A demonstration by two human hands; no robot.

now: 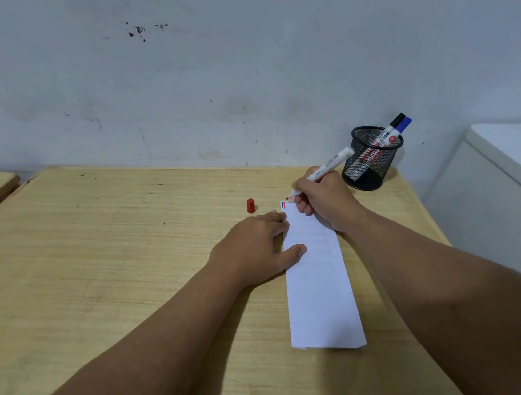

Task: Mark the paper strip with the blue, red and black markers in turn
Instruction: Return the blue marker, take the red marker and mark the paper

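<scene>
2 short marks, 1 blue and 1 red, sit at the far corner of the paper strip (319, 284), just under my pen tip. Printing runs along the red marker (324, 171) barrel, too small for me to read. My right hand (323, 200) has its grip clamped on that marker, tip angled down to the strip's far edge, barrel slanting up and away. My left hand (258, 246) lies flat, fingers spread, pinning the strip to the counter (114, 261). Left of the grip stands the red cap (250, 205). Beyond it, the mesh cup (369, 160) holds the blue marker (401, 127) and black marker (394, 122); their red labels are illegible.
</scene>
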